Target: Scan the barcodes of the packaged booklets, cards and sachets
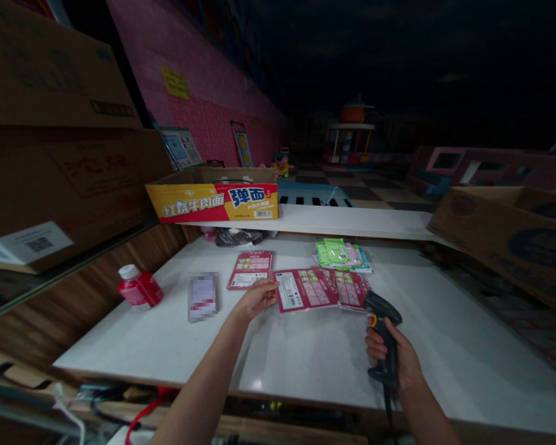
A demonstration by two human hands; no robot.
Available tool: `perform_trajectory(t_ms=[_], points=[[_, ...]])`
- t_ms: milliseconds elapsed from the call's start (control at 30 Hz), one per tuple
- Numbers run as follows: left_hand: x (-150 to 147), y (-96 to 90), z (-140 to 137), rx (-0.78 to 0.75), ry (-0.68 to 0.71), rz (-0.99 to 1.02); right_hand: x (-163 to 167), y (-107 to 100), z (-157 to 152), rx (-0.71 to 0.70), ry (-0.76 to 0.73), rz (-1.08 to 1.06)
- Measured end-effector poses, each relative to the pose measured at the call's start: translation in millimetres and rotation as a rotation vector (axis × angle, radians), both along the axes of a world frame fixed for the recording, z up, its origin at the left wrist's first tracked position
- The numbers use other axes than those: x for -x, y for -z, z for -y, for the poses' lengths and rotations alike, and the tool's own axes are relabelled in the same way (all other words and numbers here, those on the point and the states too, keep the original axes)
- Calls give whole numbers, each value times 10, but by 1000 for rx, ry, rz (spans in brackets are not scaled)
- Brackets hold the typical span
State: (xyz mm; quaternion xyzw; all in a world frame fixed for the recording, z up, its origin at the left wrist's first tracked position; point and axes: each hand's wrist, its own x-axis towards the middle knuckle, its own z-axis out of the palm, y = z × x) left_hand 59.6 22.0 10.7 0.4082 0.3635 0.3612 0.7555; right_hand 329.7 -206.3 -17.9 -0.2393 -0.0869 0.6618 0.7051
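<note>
Noodle carton (214, 204), upper left of centre, reads 红烧牛肉面 and 弹面. Mid-frame, the left hand (259, 299) pinches a flat crimson packet (309, 288) with a white barcode label (288, 291); lower right, the right hand (404, 355) grips a black barcode scanner (389, 346).

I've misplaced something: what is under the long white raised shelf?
Under the long white raised shelf, toward its left end, a dark crumpled bundle, seemingly plastic, and a small pinkish item partly show. The shelf covers whatever lies deeper beneath it.

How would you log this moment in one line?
left hand: holding red packet; right hand: gripping barcode scanner; green packets: on counter
</note>
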Motion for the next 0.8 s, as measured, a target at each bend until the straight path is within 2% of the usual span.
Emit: perform_trajectory(t_ms=[100,200,367,567,700,800], points=[[52,32,77,-69,-64,111,6,-22,17,13,-27,14],[14,130,162,-195,-223,183,11,-28,27,39,-29,48],[-54,316,197,-270,-418,235,77,-43,-15,95,18,197],[-52,360,185,-321,-440,239,524,-246,-216,303,73,663],[-51,347,205,-321,-452,240,888,-434,-405,246,32,842],[-57,338,219,-310,-442,220,1020,-534,-534,178,12,909]])
